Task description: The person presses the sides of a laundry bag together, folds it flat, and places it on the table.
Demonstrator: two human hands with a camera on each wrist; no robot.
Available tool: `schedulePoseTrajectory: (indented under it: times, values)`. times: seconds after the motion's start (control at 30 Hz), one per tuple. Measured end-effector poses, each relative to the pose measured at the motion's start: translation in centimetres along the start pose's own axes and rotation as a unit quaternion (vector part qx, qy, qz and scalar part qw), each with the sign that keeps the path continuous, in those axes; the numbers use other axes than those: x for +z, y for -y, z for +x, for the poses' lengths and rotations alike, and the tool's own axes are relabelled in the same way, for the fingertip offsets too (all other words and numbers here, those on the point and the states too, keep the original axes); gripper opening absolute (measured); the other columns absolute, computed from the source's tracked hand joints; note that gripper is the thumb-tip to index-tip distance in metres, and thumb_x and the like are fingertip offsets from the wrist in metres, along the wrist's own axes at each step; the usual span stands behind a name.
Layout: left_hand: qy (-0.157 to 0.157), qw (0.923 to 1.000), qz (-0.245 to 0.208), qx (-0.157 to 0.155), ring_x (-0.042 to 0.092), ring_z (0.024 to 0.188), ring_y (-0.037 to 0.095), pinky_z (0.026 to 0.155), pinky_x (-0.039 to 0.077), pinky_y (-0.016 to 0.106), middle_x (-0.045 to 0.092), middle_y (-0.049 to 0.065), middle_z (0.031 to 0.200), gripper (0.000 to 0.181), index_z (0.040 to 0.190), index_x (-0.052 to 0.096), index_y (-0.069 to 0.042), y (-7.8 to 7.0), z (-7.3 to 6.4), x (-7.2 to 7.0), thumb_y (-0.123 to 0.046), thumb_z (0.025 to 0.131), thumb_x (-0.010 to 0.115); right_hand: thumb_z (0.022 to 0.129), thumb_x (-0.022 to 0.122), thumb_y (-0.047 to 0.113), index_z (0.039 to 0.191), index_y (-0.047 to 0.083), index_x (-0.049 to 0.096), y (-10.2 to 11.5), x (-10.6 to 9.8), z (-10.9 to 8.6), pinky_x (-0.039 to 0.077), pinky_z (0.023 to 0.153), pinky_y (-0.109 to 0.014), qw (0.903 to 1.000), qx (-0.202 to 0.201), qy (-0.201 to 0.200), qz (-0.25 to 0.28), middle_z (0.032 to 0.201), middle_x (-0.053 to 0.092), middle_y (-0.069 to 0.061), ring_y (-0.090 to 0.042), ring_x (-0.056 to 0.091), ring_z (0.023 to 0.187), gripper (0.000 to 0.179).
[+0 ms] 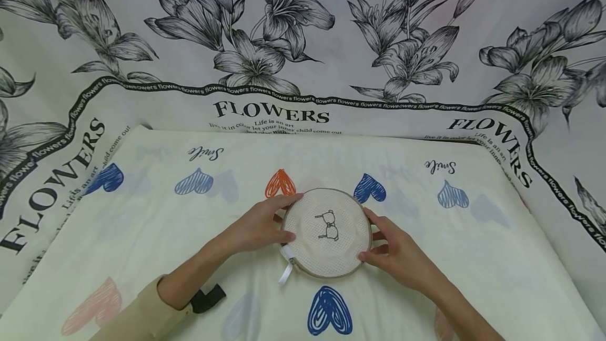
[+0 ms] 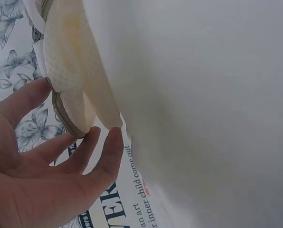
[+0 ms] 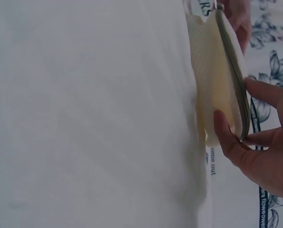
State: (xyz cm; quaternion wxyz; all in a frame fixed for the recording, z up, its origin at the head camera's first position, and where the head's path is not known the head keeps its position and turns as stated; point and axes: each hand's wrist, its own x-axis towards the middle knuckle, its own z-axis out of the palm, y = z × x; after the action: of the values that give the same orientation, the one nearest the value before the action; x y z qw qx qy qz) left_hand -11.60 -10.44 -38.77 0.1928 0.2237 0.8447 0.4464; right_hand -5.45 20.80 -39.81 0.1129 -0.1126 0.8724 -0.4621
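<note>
A round, cream mesh laundry bag (image 1: 307, 225) with a zipped rim and a small black line drawing on its top lies over the bed-like surface between both hands. The left hand (image 1: 262, 225) holds its left edge, thumb and fingers spread along the rim. On the opposite edge, the right hand (image 1: 397, 251) grips the rim between thumb and fingers. A white tab (image 1: 286, 273) hangs from the zip at the lower left. Seen from the side in the right wrist view, the mesh bag (image 3: 208, 71) stands puffed out below its zip (image 3: 234, 69).
Under the bag spreads a pale cloth (image 1: 156, 241) printed with hearts. Behind it rises a white flower-printed curtain (image 1: 397, 120) with a black lettered band. A black strap-like piece (image 1: 208, 299) sits by the left arm's beige sleeve (image 1: 147, 309).
</note>
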Motion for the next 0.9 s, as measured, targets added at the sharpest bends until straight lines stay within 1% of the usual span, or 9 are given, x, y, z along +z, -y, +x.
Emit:
schedulePoseTrajectory:
  times: [0.13, 0.2, 0.33, 0.4, 0.6, 0.73, 0.83, 0.9]
  values:
    - [0.004, 1.0000, -0.003, -0.008, 0.060, 0.119, 0.034, 0.088, 0.056, 0.035, 0.046, 0.009, 0.151, 0.081, 0.153, 0.039, -0.011, -0.15, -0.07, -0.01, -0.004, 0.083, 0.079, 0.082, 0.083, 0.017, 0.155, 0.010, 0.032, 0.04, 0.11, 0.10, 0.057, 0.082, -0.025, 0.9999, 0.008, 0.002, -0.014, 0.141, 0.051, -0.013, -0.026, 0.063, 0.108, 0.090]
    - [0.005, 0.9999, -0.004, -0.009, 0.059, 0.121, 0.035, 0.089, 0.056, 0.036, 0.044, 0.009, 0.152, 0.081, 0.153, 0.039, -0.011, -0.17, -0.06, 0.00, -0.004, 0.083, 0.079, 0.081, 0.083, 0.018, 0.155, 0.011, 0.033, 0.07, 0.16, 0.16, 0.057, 0.081, -0.024, 0.9996, 0.013, 0.003, -0.026, 0.138, 0.053, -0.012, -0.024, 0.063, 0.107, 0.090]
    - [0.004, 1.0000, 0.000, -0.009, 0.058, 0.121, 0.035, 0.090, 0.055, 0.036, 0.043, 0.009, 0.153, 0.081, 0.153, 0.039, -0.010, -0.21, 0.05, 0.04, -0.003, 0.083, 0.079, 0.082, 0.083, 0.021, 0.155, 0.012, 0.033, 0.14, 0.14, 0.29, 0.057, 0.079, -0.024, 0.9984, 0.020, 0.003, -0.053, 0.131, 0.055, -0.008, -0.020, 0.062, 0.103, 0.090]
    - [0.002, 0.9999, 0.005, -0.013, 0.059, 0.121, 0.033, 0.091, 0.055, 0.036, 0.043, 0.008, 0.153, 0.081, 0.153, 0.039, -0.012, -0.23, 0.15, 0.08, -0.004, 0.083, 0.079, 0.082, 0.083, 0.023, 0.155, 0.013, 0.034, 0.18, 0.11, 0.36, 0.056, 0.079, -0.023, 0.9977, 0.023, 0.003, -0.064, 0.129, 0.054, -0.006, -0.018, 0.062, 0.101, 0.089]
    - [-0.004, 0.9997, 0.023, -0.010, 0.060, 0.118, 0.032, 0.092, 0.054, 0.037, 0.045, 0.008, 0.151, 0.082, 0.152, 0.040, -0.011, -0.13, 0.30, 0.20, -0.004, 0.081, 0.081, 0.081, 0.084, 0.021, 0.154, 0.010, 0.036, 0.12, 0.17, 0.42, 0.056, 0.079, -0.022, 0.9974, 0.016, -0.001, -0.071, 0.127, 0.052, -0.007, -0.019, 0.062, 0.103, 0.088]
    - [-0.010, 0.9986, 0.053, 0.001, 0.060, 0.118, 0.028, 0.094, 0.053, 0.037, 0.045, 0.011, 0.151, 0.082, 0.152, 0.041, -0.009, 0.03, 0.42, 0.35, -0.006, 0.081, 0.082, 0.080, 0.084, 0.018, 0.153, 0.008, 0.037, 0.09, 0.34, 0.51, 0.056, 0.079, -0.022, 0.9969, 0.011, -0.005, -0.078, 0.127, 0.050, -0.008, -0.019, 0.062, 0.104, 0.088]
    - [-0.014, 0.9967, 0.079, 0.008, 0.060, 0.117, 0.026, 0.095, 0.053, 0.037, 0.045, 0.013, 0.150, 0.082, 0.151, 0.041, -0.007, 0.05, 0.49, 0.48, -0.007, 0.081, 0.082, 0.080, 0.085, 0.018, 0.153, 0.009, 0.037, 0.16, 0.45, 0.58, 0.056, 0.080, -0.022, 0.9958, 0.016, -0.006, -0.090, 0.127, 0.049, -0.007, -0.017, 0.061, 0.102, 0.088]
    - [-0.015, 0.9960, 0.088, 0.004, 0.060, 0.116, 0.025, 0.095, 0.052, 0.037, 0.044, 0.012, 0.151, 0.082, 0.152, 0.041, -0.009, -0.03, 0.44, 0.56, -0.008, 0.081, 0.082, 0.079, 0.085, 0.018, 0.153, 0.009, 0.037, 0.25, 0.50, 0.61, 0.056, 0.080, -0.023, 0.9952, 0.021, -0.006, -0.095, 0.127, 0.049, -0.007, -0.016, 0.061, 0.101, 0.088]
